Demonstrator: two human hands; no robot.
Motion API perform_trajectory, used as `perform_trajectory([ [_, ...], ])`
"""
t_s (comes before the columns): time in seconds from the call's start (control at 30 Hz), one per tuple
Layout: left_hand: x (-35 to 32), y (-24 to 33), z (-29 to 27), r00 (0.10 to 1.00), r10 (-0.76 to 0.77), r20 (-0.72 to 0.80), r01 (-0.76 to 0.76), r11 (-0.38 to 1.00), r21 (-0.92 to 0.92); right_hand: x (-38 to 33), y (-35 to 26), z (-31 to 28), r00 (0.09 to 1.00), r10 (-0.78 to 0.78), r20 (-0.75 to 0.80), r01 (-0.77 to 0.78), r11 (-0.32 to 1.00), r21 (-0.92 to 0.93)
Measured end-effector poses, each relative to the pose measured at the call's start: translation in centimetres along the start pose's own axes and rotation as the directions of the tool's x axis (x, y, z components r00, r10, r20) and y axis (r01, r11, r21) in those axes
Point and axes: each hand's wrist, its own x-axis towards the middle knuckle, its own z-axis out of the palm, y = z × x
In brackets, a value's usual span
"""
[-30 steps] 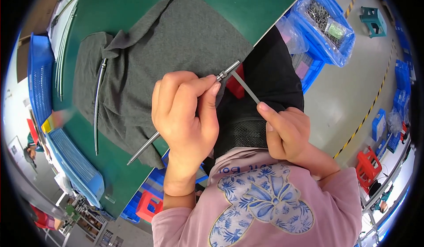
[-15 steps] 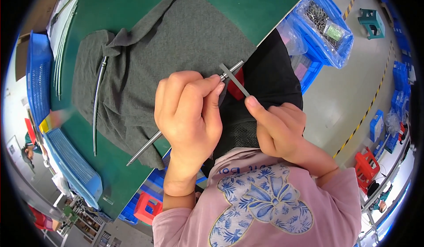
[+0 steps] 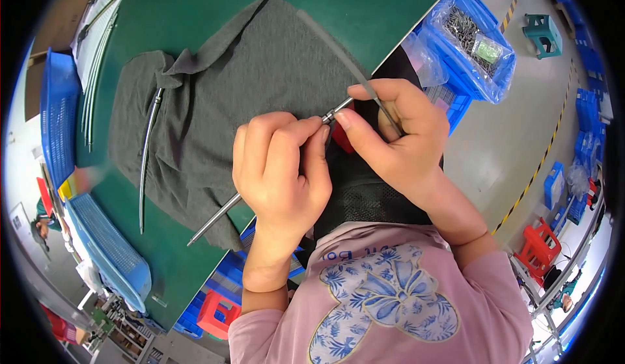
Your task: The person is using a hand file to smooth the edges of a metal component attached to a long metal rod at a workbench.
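Note:
A slim metal rod (image 3: 215,219) runs slantwise up through my left hand (image 3: 283,169), whose thumb and index finger pinch it near its grooved upper end. My right hand (image 3: 410,130) is closed round a long, thin, flat grey strip (image 3: 335,50) that points up and to the left, slightly blurred. The right thumb and index finger also meet at the rod's tip. Beneath the hands and to their left, a dark grey cloth (image 3: 260,71) lies rumpled on the green table. A second metal rod (image 3: 147,149) rests on it, its upper end under a fold.
On the green table's (image 3: 195,13) left edge stand blue perforated baskets (image 3: 107,247) and several thin rods. At the right, a bag-lined blue bin (image 3: 498,81) holds many small metal parts. A red stool (image 3: 218,312) is below the table edge; a green stool (image 3: 543,35) stands on the floor.
My right hand has moved up to the rod's tip, thumb and index finger now at it. The strip, which lay across the rod, has swung up and off it. My left hand has barely moved.

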Motion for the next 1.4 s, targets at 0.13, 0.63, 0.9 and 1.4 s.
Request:
perform_trajectory([
  [0.13, 0.0, -0.2, 0.0, 1.0, 0.012, -0.002, -0.012, 1.0, -0.009, 0.0, 0.7, 0.5, 0.998, -0.054, -0.025, 0.053, 0.997, -0.057],
  [0.63, 0.1, -0.5, 0.3, 0.999, 0.034, 0.02, -0.035, 0.999, 0.005, 0.3, 2.7, 1.5, 0.936, -0.307, -0.173, 0.273, 0.942, -0.195],
  [0.9, 0.0, -0.4, 0.3, 0.999, 0.019, 0.029, -0.019, 1.0, -0.004, -0.2, 3.3, 1.7, 0.956, -0.261, -0.136, 0.233, 0.954, -0.19],
  [1.4, 0.2, -0.1, 0.0, 0.991, -0.063, 0.116, 0.063, 0.998, 0.003, -0.3, 3.0, -0.4, 0.987, -0.076, -0.142, 0.058, 0.991, -0.124],
])
